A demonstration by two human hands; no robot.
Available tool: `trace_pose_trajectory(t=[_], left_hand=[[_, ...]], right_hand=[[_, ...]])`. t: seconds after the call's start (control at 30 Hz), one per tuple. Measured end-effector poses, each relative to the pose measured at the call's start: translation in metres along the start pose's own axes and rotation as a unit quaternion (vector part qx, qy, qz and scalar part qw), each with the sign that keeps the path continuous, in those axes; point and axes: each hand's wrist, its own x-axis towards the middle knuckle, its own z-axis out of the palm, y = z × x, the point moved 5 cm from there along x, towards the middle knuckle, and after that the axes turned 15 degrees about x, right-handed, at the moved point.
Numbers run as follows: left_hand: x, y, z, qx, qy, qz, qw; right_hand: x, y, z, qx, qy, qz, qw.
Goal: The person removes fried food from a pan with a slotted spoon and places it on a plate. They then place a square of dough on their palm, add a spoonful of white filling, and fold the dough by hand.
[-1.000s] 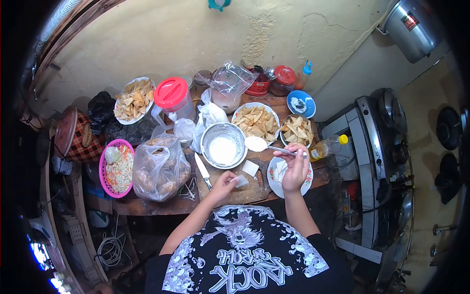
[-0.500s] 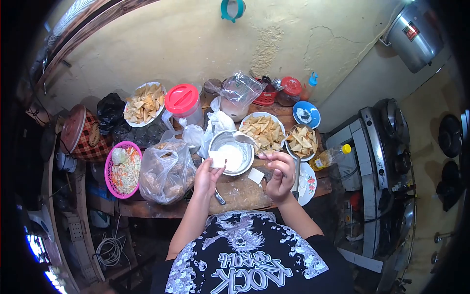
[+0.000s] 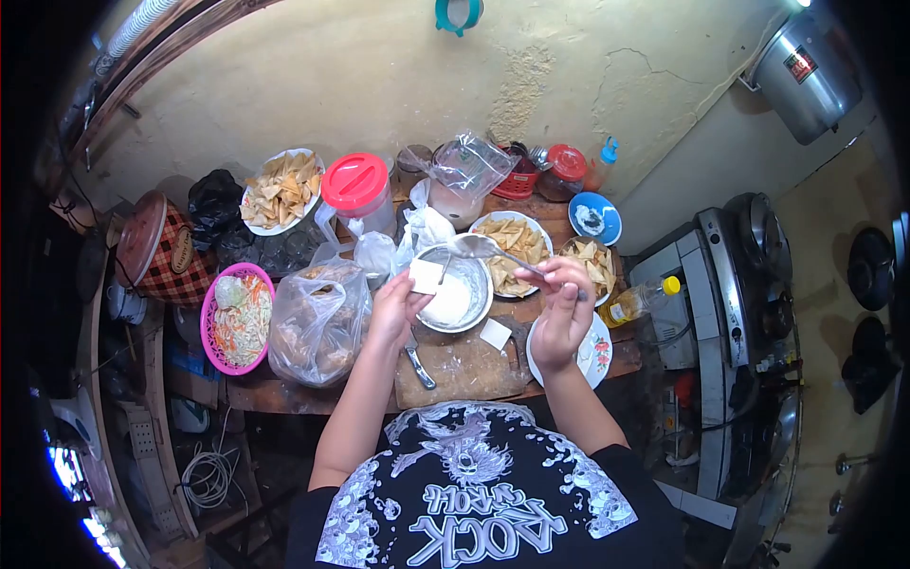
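Observation:
Pinched in my left hand (image 3: 396, 308) is a small white square piece (image 3: 426, 276), held over the left rim of a metal bowl (image 3: 485, 296) of white paste. My right hand (image 3: 567, 313) grips a spoon (image 3: 479, 247) by its handle, its head above the bowl's far rim. Another white square (image 3: 495, 333) lies on the wooden board (image 3: 455, 379), to the right below the bowl. A knife (image 3: 420, 368) rests on the board's left side. Beyond the bowl stands a plate of folded triangular pastries (image 3: 512, 248).
A plastic bag (image 3: 322, 327) and a pink basket of shredded vegetables (image 3: 241, 322) stand at left. A flowered plate (image 3: 597, 356), an oil bottle (image 3: 640, 302) and more pastries (image 3: 592, 266) are at right. A red-lidded container (image 3: 355, 186) stands behind, and a stove (image 3: 725, 275) is far right.
My right hand has moved slightly right and down, and the spoon's head has risen farther up over the bowl's far rim. My left hand has lifted the white square slightly.

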Motion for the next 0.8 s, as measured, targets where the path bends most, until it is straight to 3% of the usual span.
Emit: trace_pose_trajectory(t=[0.07, 0.1, 0.17, 0.3, 0.4, 0.6, 0.7, 0.8], left_hand=[[0.009, -0.002, -0.008, 0.177, 0.064, 0.08, 0.979], [0.01, -0.003, -0.016, 0.299, 0.098, 0.099, 0.944], [-0.002, 0.017, -0.02, 0.526, 0.157, 0.131, 0.825], [0.021, -0.026, -0.054, 0.383, 0.18, 0.198, 0.884], [0.028, -0.041, -0.063, 0.172, 0.148, 0.118, 0.967], [0.009, -0.019, -0.051, 0.124, 0.144, 0.076, 0.979], [0.003, -0.011, -0.044, 0.097, 0.138, 0.065, 0.984], [0.0, -0.008, -0.04, 0.062, 0.133, 0.074, 0.986]], right_hand=[[0.002, 0.003, 0.0, 0.021, 0.007, 0.012, 1.0], [0.003, 0.007, -0.001, 0.025, 0.008, 0.021, 0.999], [0.001, 0.018, -0.004, 0.031, 0.011, 0.039, 0.999], [-0.006, 0.035, -0.011, 0.024, 0.012, 0.075, 0.997], [-0.01, 0.041, -0.016, 0.002, 0.0, 0.075, 0.997], [-0.012, 0.043, -0.022, 0.022, 0.038, 0.075, 0.996], [-0.021, 0.055, -0.035, 0.106, 0.167, 0.134, 0.971], [-0.036, 0.078, -0.051, 0.186, 0.296, 0.225, 0.91]])
